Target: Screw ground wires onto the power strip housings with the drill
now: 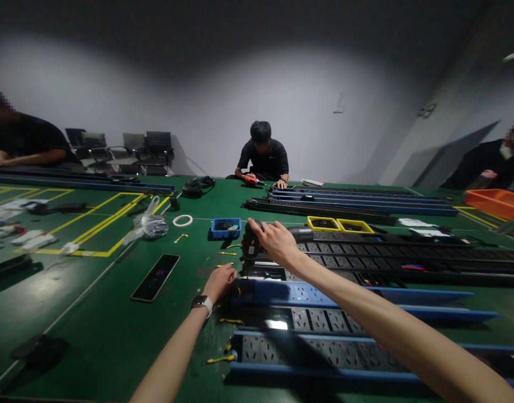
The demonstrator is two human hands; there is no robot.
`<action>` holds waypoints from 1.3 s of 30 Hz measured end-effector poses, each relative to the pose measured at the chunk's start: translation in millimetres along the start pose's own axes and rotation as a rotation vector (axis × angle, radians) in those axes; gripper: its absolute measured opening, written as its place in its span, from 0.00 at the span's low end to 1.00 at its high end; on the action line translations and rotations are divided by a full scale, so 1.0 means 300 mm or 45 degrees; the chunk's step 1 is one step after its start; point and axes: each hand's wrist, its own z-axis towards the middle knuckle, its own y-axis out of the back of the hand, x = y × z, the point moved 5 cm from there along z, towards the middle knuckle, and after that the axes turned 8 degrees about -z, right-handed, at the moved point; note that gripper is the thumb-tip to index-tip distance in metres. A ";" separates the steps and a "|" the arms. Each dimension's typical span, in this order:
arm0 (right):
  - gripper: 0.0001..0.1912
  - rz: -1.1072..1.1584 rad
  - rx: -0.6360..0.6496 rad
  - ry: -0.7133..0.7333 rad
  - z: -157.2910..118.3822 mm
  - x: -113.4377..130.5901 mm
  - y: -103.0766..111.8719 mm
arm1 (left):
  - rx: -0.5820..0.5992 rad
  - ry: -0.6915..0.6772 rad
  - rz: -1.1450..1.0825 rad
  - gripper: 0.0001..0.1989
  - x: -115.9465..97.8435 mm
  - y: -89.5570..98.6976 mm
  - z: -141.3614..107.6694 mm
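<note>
The left hand's fingertips point(231, 272) are blending into shadow near the strip ends, their grip staying unclear. The picture's edges are cutting off both side people and the orange bin point(498, 204); blur is obscuring the yellow trays' point(324, 224) contents.

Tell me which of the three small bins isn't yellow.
The leftmost bin, just right of the white ring: it is blue, while the middle bin and right bin are yellow.
</note>
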 end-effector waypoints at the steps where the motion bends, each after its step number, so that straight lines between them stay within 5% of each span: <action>1: 0.40 -0.001 -0.010 0.019 -0.002 0.003 0.004 | 0.000 -0.005 0.001 0.12 0.003 -0.003 0.000; 12: 0.34 -0.051 -0.084 0.029 -0.001 0.049 0.050 | -0.006 0.002 -0.008 0.13 -0.012 0.008 0.002; 19: 0.39 -0.054 0.027 0.020 0.036 0.033 0.040 | 0.045 -0.029 -0.001 0.12 0.002 -0.004 0.002; 28: 0.64 0.326 0.259 0.090 0.052 -0.022 0.062 | -0.008 -0.085 0.004 0.10 0.019 -0.013 0.003; 35: 0.49 0.265 0.264 -0.096 0.054 -0.022 0.040 | 0.011 -0.080 0.014 0.11 0.006 0.001 0.000; 39: 0.59 0.309 0.231 -0.055 0.047 -0.019 0.047 | 0.037 -0.051 0.011 0.11 -0.011 0.016 0.000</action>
